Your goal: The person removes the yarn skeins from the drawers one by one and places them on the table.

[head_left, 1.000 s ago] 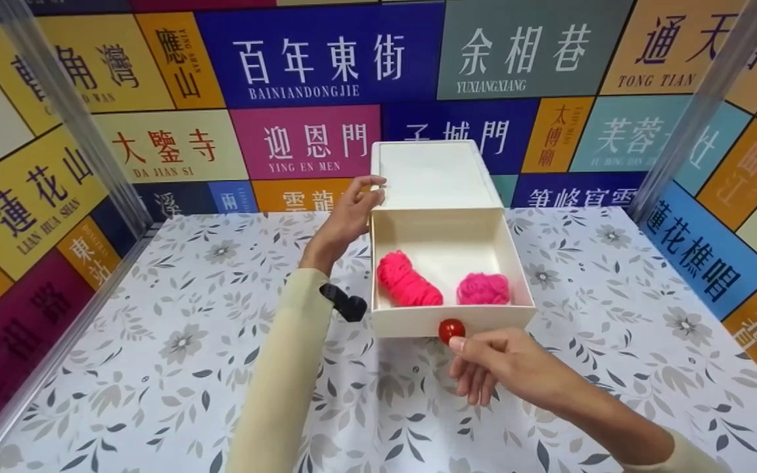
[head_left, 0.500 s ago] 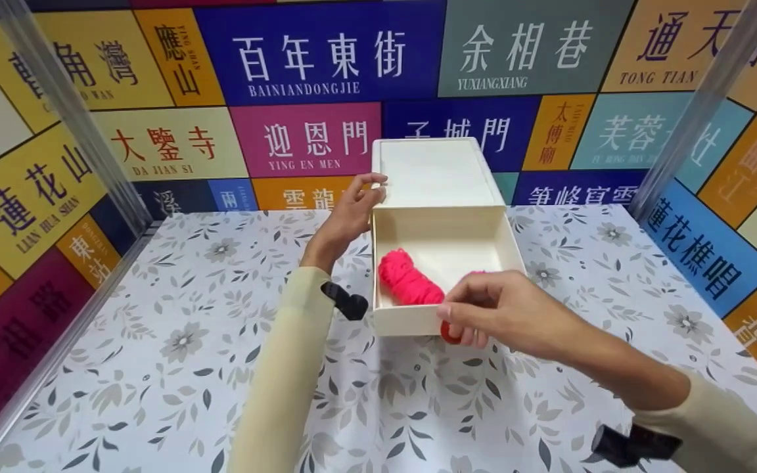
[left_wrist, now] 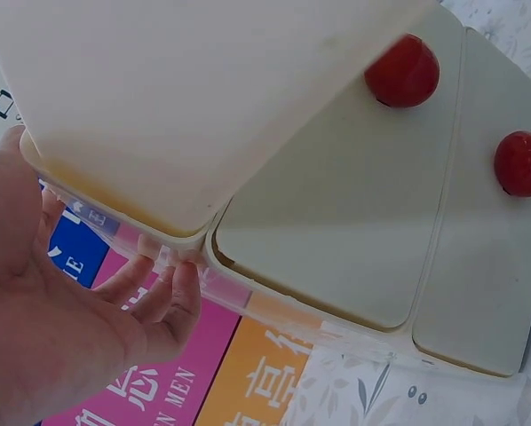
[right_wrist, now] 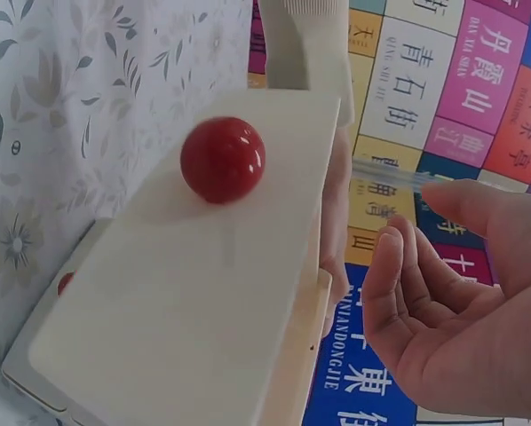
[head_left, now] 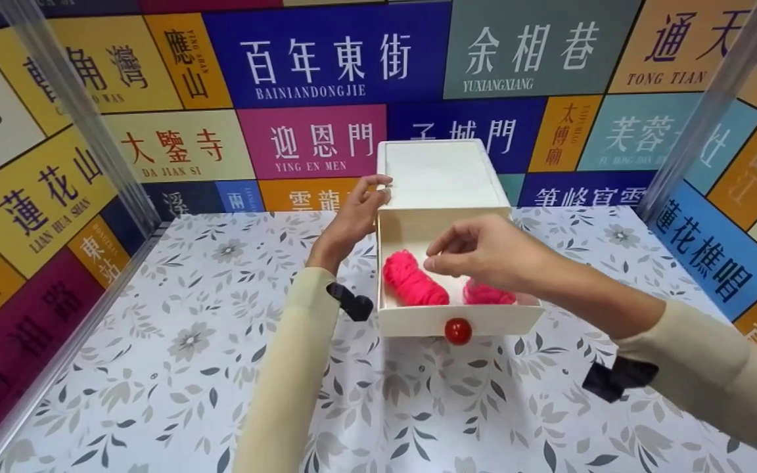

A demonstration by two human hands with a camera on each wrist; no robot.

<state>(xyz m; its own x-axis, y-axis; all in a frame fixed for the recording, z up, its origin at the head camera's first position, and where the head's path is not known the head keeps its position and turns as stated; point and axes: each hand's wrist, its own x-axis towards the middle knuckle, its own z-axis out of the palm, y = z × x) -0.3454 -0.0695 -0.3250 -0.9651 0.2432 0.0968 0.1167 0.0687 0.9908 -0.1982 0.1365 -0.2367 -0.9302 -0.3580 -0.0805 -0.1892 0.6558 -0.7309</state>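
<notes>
White box (head_left: pixel 443 176); L hand (head_left: pixel 357 215) @ edge (head_left: pixel 381 157); R hand (head_left: pixel 487 255) abv drawer (head_left: pixel 412 322)

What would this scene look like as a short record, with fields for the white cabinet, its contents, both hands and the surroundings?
Furniture: white cabinet, top drawer pulled out
Handle: red knob on the drawer front
Contents: left yarn bundle and right yarn bundle, both pink; the right one partly hidden
Left hand: touches the cabinet's left side
Right hand: over the open drawer, holding nothing visible
Table: white cloth with flowers and leaves
Background: coloured panels with Chinese characters
</notes>
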